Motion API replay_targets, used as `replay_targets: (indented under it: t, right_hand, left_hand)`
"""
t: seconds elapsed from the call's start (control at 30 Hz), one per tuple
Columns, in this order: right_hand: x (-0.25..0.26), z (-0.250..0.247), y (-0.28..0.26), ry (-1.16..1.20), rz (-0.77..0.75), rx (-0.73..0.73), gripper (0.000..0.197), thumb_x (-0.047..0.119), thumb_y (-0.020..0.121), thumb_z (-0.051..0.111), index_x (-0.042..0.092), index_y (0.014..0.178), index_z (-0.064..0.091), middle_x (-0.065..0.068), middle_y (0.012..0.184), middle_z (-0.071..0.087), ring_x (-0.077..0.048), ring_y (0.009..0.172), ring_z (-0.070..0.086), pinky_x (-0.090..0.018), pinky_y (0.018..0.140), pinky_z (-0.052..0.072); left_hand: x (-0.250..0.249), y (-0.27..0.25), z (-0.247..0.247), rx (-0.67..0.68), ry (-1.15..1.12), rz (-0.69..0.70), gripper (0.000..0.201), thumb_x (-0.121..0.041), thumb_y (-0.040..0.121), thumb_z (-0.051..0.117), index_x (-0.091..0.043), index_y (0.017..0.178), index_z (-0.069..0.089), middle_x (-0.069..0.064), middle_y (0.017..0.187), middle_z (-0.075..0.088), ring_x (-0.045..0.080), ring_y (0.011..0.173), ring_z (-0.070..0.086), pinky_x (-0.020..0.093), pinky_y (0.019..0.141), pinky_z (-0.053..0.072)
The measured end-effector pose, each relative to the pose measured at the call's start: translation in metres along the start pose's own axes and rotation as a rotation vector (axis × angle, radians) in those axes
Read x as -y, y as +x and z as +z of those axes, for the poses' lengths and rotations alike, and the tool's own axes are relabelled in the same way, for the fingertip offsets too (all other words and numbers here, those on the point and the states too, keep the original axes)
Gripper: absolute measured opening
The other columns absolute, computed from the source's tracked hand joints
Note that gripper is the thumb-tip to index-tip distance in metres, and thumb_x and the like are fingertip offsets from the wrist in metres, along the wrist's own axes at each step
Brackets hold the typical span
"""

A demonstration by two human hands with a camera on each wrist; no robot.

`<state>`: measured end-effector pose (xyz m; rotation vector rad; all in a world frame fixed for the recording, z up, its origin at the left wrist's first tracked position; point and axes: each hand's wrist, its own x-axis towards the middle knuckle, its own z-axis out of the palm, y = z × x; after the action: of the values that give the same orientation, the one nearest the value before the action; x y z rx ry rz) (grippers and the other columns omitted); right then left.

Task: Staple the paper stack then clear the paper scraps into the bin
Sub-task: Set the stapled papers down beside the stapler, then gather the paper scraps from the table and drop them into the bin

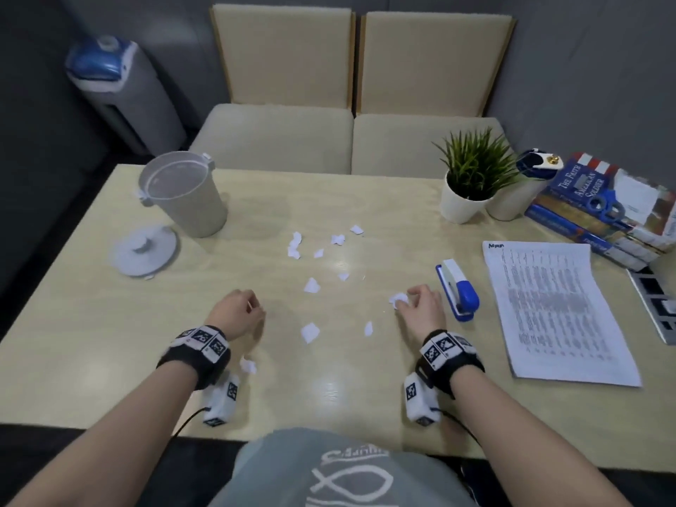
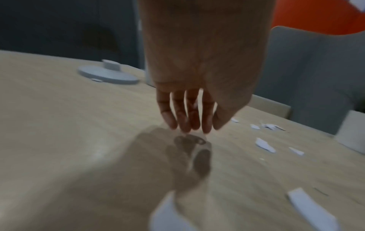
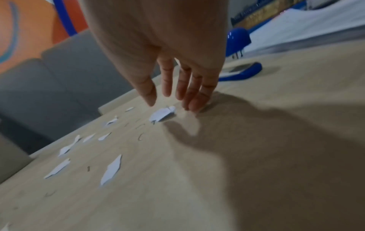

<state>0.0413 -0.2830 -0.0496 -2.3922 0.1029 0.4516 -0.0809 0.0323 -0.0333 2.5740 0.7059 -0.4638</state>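
Note:
Several torn white paper scraps [image 1: 311, 286] lie across the middle of the wooden table [image 1: 91, 342]. My right hand [image 1: 406, 301] hovers over a crumpled scrap [image 1: 398, 298], and its fingers [image 3: 194, 103] touch the table beside that scrap [image 3: 163, 114] without pinching it. My left hand [image 1: 252, 305] is low over bare wood with straight fingers [image 2: 185, 123] and holds nothing. One scrap [image 1: 248, 365] lies beside my left wrist. The blue and white stapler [image 1: 459, 287] sits just right of my right hand. The printed paper stack [image 1: 556, 309] lies further right. The open grey bin [image 1: 183, 193] stands at the far left.
The bin's lid [image 1: 144, 250] lies flat in front of the bin. A potted plant [image 1: 470, 177], a pile of books [image 1: 600, 214] with blue scissors and a dark tray [image 1: 654, 301] crowd the right side. Beige seats [image 1: 347, 140] stand behind the table.

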Motion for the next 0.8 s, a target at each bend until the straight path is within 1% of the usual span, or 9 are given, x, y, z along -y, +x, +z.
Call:
replay_targets:
  t: [0.1, 0.17, 0.23, 0.27, 0.33, 0.43, 0.5, 0.63, 0.8]
  right_hand:
    - [0.005, 0.007, 0.008, -0.033, 0.096, 0.029, 0.050, 0.036, 0.076, 0.066, 0.013, 0.118, 0.051, -0.010, 0.123, 0.045, -0.030, 0.108, 0.055, -0.033, 0.092, 0.043]
    - [0.007, 0.011, 0.013, -0.089, 0.114, 0.021, 0.048, 0.035, 0.073, 0.068, 0.014, 0.112, 0.052, -0.011, 0.119, 0.047, -0.032, 0.105, 0.055, -0.035, 0.089, 0.046]
    - [0.008, 0.013, 0.017, -0.117, 0.116, 0.027, 0.041, 0.033, 0.073, 0.069, 0.014, 0.106, 0.053, -0.011, 0.117, 0.047, -0.033, 0.104, 0.055, -0.037, 0.088, 0.048]
    - [0.008, 0.013, 0.019, -0.120, 0.117, 0.037, 0.037, 0.033, 0.074, 0.070, 0.015, 0.102, 0.053, -0.011, 0.117, 0.047, -0.032, 0.104, 0.055, -0.038, 0.089, 0.048]
    - [0.007, 0.013, 0.022, -0.123, 0.120, 0.056, 0.033, 0.035, 0.074, 0.070, 0.016, 0.096, 0.054, -0.009, 0.116, 0.047, -0.031, 0.102, 0.056, -0.038, 0.088, 0.048]
    - [0.006, 0.013, 0.025, -0.110, 0.121, 0.052, 0.032, 0.034, 0.074, 0.071, 0.017, 0.094, 0.055, -0.007, 0.115, 0.049, -0.030, 0.098, 0.058, -0.037, 0.085, 0.050]
    - [0.006, 0.013, 0.025, -0.096, 0.113, 0.037, 0.035, 0.033, 0.073, 0.072, 0.016, 0.099, 0.055, -0.007, 0.115, 0.050, -0.027, 0.092, 0.058, -0.034, 0.081, 0.049]
    - [0.006, 0.011, 0.025, -0.064, 0.103, 0.021, 0.040, 0.032, 0.075, 0.072, 0.015, 0.106, 0.055, -0.006, 0.116, 0.053, -0.025, 0.091, 0.055, -0.031, 0.077, 0.044]
    - [0.011, 0.014, 0.027, -0.129, 0.096, 0.031, 0.024, 0.026, 0.079, 0.068, 0.014, 0.099, 0.061, -0.007, 0.117, 0.055, -0.025, 0.089, 0.056, -0.029, 0.072, 0.041]
  left_hand:
    - [0.019, -0.006, 0.000, 0.121, 0.047, -0.044, 0.029, -0.043, 0.084, 0.063, -0.016, 0.090, 0.055, 0.006, 0.097, 0.055, 0.025, 0.088, 0.057, 0.031, 0.079, 0.043]
    - [0.024, -0.009, -0.001, 0.209, 0.039, -0.068, 0.043, -0.050, 0.069, 0.075, -0.020, 0.086, 0.050, 0.003, 0.091, 0.059, 0.021, 0.075, 0.058, 0.029, 0.068, 0.045]
    - [0.020, -0.014, -0.005, 0.318, 0.033, -0.090, 0.059, -0.047, 0.052, 0.087, -0.019, 0.084, 0.045, 0.001, 0.081, 0.058, 0.018, 0.059, 0.054, 0.026, 0.053, 0.041]
    - [0.017, -0.015, -0.006, 0.371, 0.066, -0.095, 0.064, -0.043, 0.047, 0.090, -0.018, 0.084, 0.044, 0.000, 0.078, 0.057, 0.017, 0.056, 0.052, 0.026, 0.050, 0.041]
    - [0.007, -0.017, -0.009, 0.432, 0.176, -0.092, 0.067, -0.038, 0.044, 0.092, -0.018, 0.086, 0.043, 0.001, 0.084, 0.053, 0.019, 0.061, 0.054, 0.028, 0.056, 0.045]
    - [-0.002, -0.016, -0.003, 0.411, 0.318, -0.032, 0.066, -0.032, 0.047, 0.091, -0.019, 0.092, 0.043, 0.003, 0.100, 0.048, 0.028, 0.088, 0.058, 0.037, 0.076, 0.052]
    - [-0.005, -0.015, 0.002, 0.383, 0.331, 0.006, 0.061, -0.025, 0.052, 0.090, -0.018, 0.090, 0.043, 0.005, 0.099, 0.049, 0.030, 0.095, 0.058, 0.037, 0.080, 0.051]
    - [-0.005, -0.010, 0.002, 0.360, 0.283, 0.045, 0.044, -0.020, 0.057, 0.087, -0.022, 0.070, 0.045, 0.001, 0.084, 0.057, 0.024, 0.079, 0.058, 0.028, 0.065, 0.046]
    - [0.006, -0.011, 0.005, 0.284, 0.209, 0.080, 0.039, -0.021, 0.059, 0.085, -0.023, 0.060, 0.047, -0.007, 0.068, 0.056, 0.019, 0.072, 0.056, 0.024, 0.053, 0.036]
